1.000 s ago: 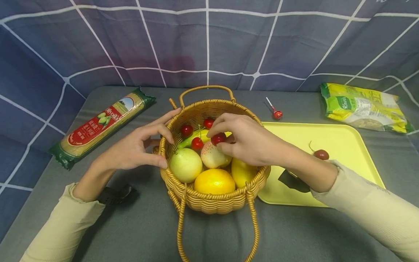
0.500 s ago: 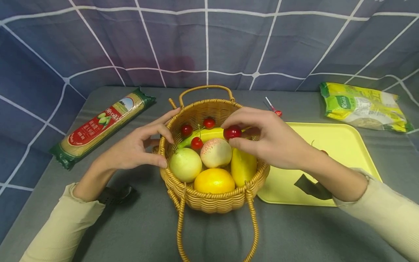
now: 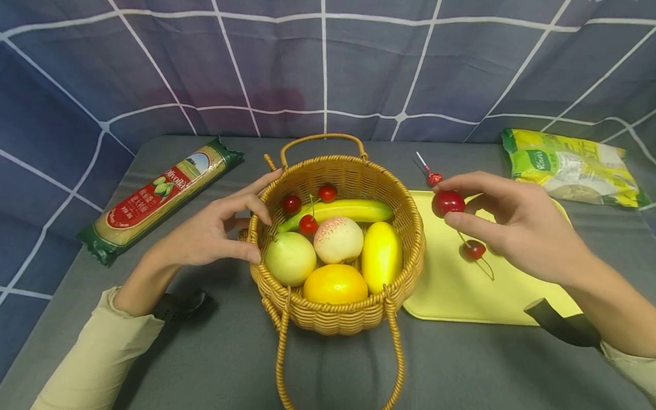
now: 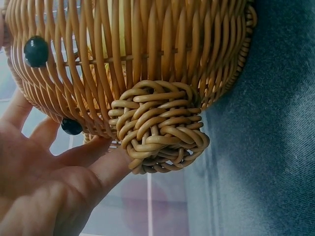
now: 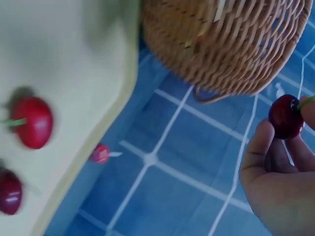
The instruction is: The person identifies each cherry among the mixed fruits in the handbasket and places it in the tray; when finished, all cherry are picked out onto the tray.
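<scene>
My left hand point(image 3: 210, 228) holds the left rim of a round wicker basket point(image 3: 335, 322), with the thumb and fingers at its edge. In the basket lie a banana point(image 3: 353, 210), a speckled peach point(image 3: 338, 240), a green pear point(image 3: 290, 259), an orange-yellow lemon-shaped fruit point(image 3: 335, 283), a long yellow fruit point(image 3: 381, 256) and several cherries point(image 3: 308, 224). My right hand point(image 3: 512, 222) pinches a dark red cherry point(image 3: 449, 203) by thumb and fingertips above the yellow tray point(image 3: 441, 296). Two cherries point(image 5: 34, 123) lie on the tray in the right wrist view; the hand hides part of it in the head view.
A lollipop point(image 3: 434, 179) lies behind the tray. At the back right rests a yellow-green Knorr bag point(image 3: 569, 168), and at the left a pack of spaghetti point(image 3: 161, 196). One basket handle point(image 3: 282, 364) hangs toward the front; the other stands at the back.
My right hand has carried the dark red cherry up out of the basket and to the right, over the tray. The left hand has stayed at the basket rim.
</scene>
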`<state>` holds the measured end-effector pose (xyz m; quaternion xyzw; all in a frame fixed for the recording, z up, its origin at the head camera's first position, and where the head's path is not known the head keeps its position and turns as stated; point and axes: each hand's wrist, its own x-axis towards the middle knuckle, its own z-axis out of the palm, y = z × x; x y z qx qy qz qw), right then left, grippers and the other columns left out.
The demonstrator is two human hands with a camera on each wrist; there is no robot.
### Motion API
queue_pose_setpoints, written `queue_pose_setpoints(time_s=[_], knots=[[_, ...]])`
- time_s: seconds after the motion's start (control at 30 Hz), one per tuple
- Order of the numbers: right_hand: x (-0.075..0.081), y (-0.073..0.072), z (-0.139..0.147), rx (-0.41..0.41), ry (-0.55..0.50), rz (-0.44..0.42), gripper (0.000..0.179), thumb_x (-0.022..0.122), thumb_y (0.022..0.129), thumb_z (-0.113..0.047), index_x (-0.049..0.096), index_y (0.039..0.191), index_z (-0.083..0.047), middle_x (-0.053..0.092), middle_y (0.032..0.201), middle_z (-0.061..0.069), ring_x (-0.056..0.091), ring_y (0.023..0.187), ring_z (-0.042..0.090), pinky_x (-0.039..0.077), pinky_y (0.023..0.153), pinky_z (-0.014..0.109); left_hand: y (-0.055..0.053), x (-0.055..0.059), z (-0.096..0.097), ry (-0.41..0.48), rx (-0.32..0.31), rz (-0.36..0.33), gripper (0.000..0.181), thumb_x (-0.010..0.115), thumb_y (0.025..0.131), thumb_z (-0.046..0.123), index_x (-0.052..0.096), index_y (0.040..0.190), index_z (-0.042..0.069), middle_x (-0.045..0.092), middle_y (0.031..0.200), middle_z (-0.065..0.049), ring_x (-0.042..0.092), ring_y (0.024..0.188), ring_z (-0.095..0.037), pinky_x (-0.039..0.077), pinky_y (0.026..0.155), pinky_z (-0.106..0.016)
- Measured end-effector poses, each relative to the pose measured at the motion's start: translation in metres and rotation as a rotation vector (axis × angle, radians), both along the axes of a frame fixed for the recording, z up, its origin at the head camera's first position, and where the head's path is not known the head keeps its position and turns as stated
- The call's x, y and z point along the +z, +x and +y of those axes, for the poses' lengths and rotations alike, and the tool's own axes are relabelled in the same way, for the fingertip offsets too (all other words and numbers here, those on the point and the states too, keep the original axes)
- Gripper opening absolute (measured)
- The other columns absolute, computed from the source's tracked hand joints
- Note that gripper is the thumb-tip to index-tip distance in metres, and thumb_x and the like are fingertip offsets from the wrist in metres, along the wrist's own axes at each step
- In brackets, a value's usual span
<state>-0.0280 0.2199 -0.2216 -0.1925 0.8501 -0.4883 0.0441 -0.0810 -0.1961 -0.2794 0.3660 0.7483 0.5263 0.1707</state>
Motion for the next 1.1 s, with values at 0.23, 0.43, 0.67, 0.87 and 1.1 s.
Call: queue_pose_setpoints(time_s=[0.23,0.43,0.67,0.87,1.1], knots=[[-0.028,0.013,0.048,-0.189,0.118,-0.065,0.033,0.071,0.090,-0.005,0.068,0.122,-0.013,0.069,0.108,0.004,0.068,0.088,0.015,0.052,0.070,0.020,0.001,0.000,0.000,0.010,-0.001,0.000,0.033,0.080,0.081,0.003,0.057,0.105,0.003,0.014,0.164,-0.001,0.021,0.145,-0.030,0.046,0.098,-0.032],[-0.056,0.027,0.090,-0.235,0.198,-0.113,0.033,0.071,0.091,-0.006,0.065,0.124,-0.011,0.066,0.113,-0.003,0.067,0.092,0.004,0.051,0.071,0.014,0.001,0.000,0.000,0.018,-0.004,-0.005,0.033,0.080,0.082,0.005,0.058,0.105,0.002,0.015,0.164,-0.002,0.021,0.146,-0.029,0.044,0.100,-0.032],[-0.087,0.039,0.123,-0.228,0.329,-0.111,0.034,0.073,0.089,-0.006,0.064,0.122,-0.008,0.060,0.111,-0.019,0.061,0.089,-0.008,0.048,0.064,0.014,0.001,0.001,0.001,0.010,0.004,0.000,0.033,0.081,0.081,0.006,0.059,0.105,0.004,0.016,0.164,-0.002,0.020,0.146,-0.029,0.044,0.100,-0.033],[-0.101,0.041,0.132,-0.209,0.398,-0.105,0.032,0.075,0.088,-0.007,0.065,0.119,-0.006,0.062,0.109,-0.013,0.058,0.087,-0.011,0.049,0.060,0.017,0.001,0.001,0.000,0.005,0.009,0.003,0.032,0.081,0.082,0.010,0.059,0.106,0.008,0.016,0.164,-0.001,0.021,0.146,-0.030,0.046,0.098,-0.033],[-0.110,0.042,0.131,-0.128,0.391,-0.045,0.032,0.074,0.082,0.007,0.067,0.112,-0.003,0.064,0.097,-0.016,0.057,0.082,-0.004,0.047,0.058,0.017,0.001,0.001,0.000,-0.003,0.001,-0.005,0.032,0.080,0.084,0.013,0.058,0.106,0.006,0.014,0.165,0.000,0.022,0.145,-0.030,0.046,0.099,-0.033]])
